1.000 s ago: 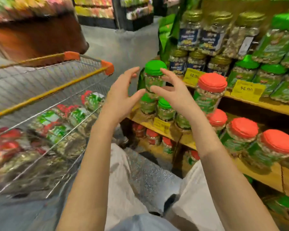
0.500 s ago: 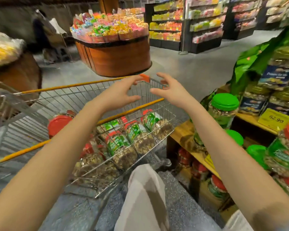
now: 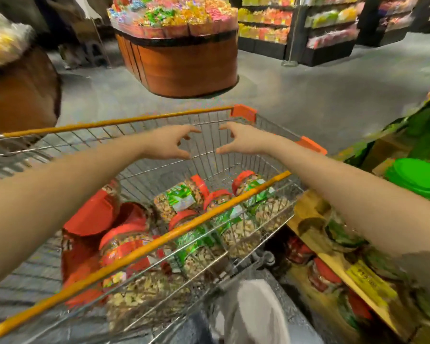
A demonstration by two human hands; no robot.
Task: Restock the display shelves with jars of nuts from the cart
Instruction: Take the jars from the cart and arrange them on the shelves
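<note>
Two empty hands out over the cart: left hand and right hand palm to palm with a gap between, fingers half-curled and released, gripping nothing. Looks like pre-shaping for a two-handed grab, which makes sense for fat, probably slick plastic tubs. Hovering above the load, apart from wire and lids alike.

Jars down in the basket, heaped on their sides, red lids, green labels on some and red on others, nuts visible through clear walls. Too blurry to read any label.

Shelf just to the right, hence the cart parked close for a short carry. Green-lidded jar up top, red-lidded ones lower. Probably next: drop in, clamp one by the body, swing right.
</note>
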